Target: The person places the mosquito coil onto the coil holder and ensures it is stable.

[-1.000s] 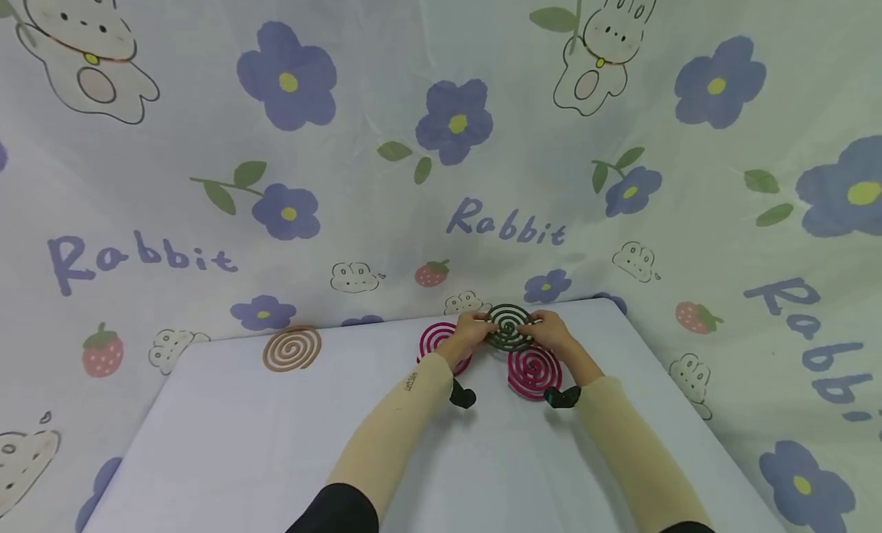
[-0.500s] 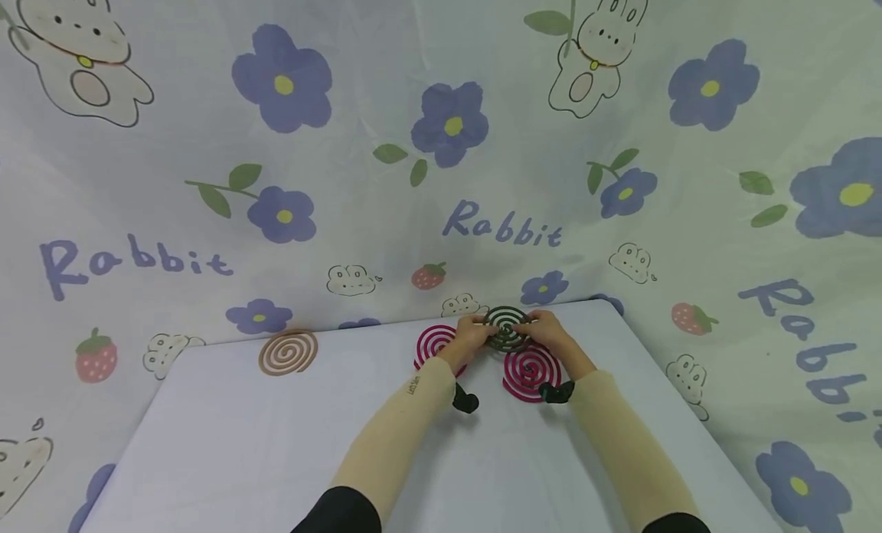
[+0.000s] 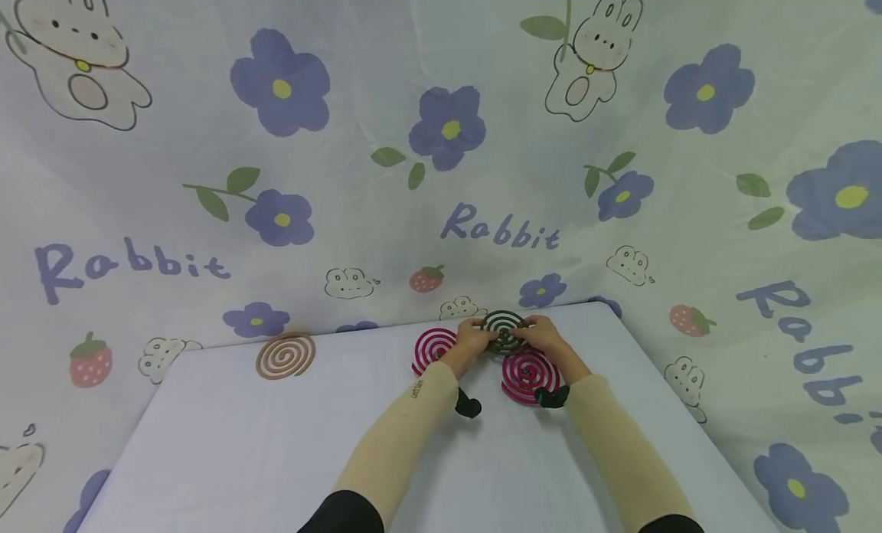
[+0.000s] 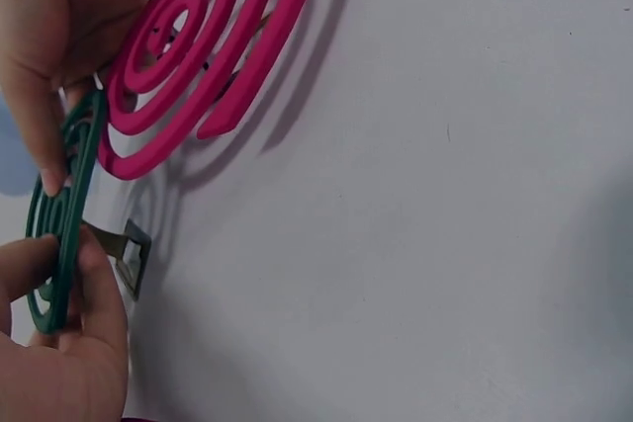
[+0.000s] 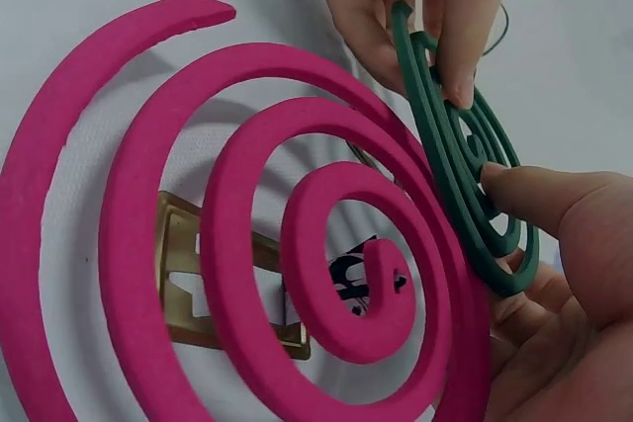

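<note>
In the head view, a dark green mosquito coil (image 3: 504, 332) is held between both hands at the table's back edge. My left hand (image 3: 468, 344) pinches its left side, and my right hand (image 3: 549, 339) pinches the right side, thumbs on its front near the centre. The right wrist view shows the green coil edge-on and tilted. A pink coil (image 5: 226, 234) there is propped over a gold metal stand (image 5: 178, 274). Another small metal stand (image 4: 134, 254) shows behind the green coil in the left wrist view.
One pink coil (image 3: 417, 352) sits left of the hands, partly hidden by the left hand. A second pink coil (image 3: 529, 372) lies just in front of the green one. Farther left on the white table (image 3: 227, 441) is a tan coil (image 3: 285, 357). A patterned cloth backdrop (image 3: 379, 211) rises behind.
Both hands stay on the green coil with little movement. The head view has shifted slightly, so the whole scene sits a bit farther left and lower.
</note>
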`<state>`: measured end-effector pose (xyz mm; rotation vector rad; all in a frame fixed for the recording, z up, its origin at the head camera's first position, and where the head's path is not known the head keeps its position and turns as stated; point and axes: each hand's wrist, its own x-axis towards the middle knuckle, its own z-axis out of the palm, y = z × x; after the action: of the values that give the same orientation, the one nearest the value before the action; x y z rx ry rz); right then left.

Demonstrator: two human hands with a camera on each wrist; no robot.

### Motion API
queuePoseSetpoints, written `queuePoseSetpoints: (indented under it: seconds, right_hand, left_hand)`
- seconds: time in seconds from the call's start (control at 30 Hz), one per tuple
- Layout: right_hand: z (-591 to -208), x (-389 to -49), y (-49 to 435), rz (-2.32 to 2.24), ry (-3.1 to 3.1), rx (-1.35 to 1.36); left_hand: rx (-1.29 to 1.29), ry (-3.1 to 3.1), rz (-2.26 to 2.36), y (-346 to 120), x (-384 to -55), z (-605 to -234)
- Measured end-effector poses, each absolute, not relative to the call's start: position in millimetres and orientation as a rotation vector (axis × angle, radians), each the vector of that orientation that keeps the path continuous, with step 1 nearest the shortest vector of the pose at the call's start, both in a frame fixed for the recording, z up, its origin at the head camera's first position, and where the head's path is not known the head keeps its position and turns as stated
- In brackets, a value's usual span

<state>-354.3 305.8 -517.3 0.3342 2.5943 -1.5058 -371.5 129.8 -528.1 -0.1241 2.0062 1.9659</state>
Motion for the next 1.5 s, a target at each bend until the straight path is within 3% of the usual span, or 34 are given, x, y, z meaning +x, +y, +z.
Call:
queuePoseSetpoints:
  seconds: [0.6, 1.5]
  right_hand:
    - [-522.9, -352.7, 305.2, -1.561, 2.594, 0.379]
    - [-528.4, -353.6, 302.3, -1.495, 2.65, 0.446]
  left_hand:
    - [-0.212, 1.774, 2.111, 130.9, -374.4, -537.7]
    - [-0.23, 1.93, 2.01, 132.1, -380.1, -540.6]
